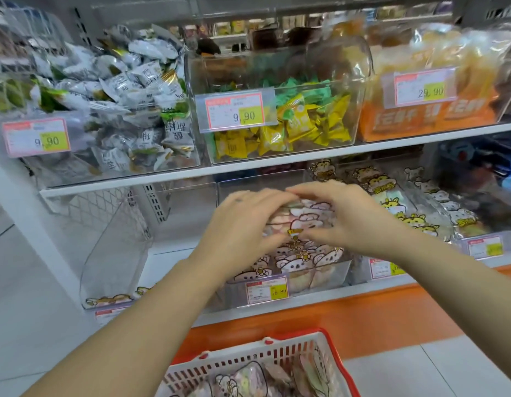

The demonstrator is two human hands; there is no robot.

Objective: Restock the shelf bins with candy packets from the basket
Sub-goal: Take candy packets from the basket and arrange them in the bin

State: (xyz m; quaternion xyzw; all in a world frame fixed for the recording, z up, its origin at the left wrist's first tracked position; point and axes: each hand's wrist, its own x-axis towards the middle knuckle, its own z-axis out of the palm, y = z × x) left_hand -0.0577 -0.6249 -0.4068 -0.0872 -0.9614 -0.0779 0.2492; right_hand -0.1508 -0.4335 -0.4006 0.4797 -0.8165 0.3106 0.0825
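Note:
A stack of clear candy packets (301, 217) printed with cartoon bears sits between both my hands, above the middle clear bin (331, 275) on the lower shelf. My left hand (243, 224) grips the stack's left side, fingers over the top and thumb below. On the right side my right hand (343, 216) grips it the same way. More bear packets stand in that bin below the stack. The red and white basket (277, 353) at the bottom of the view holds several more packets (248, 381).
A nearly empty clear bin (114, 259) stands to the left, and a bin of yellow-bear packets (415, 213) to the right. The upper shelf carries bins of white-green (119, 110), yellow-green (300, 121) and orange snacks (426, 110). An orange base runs under the shelf.

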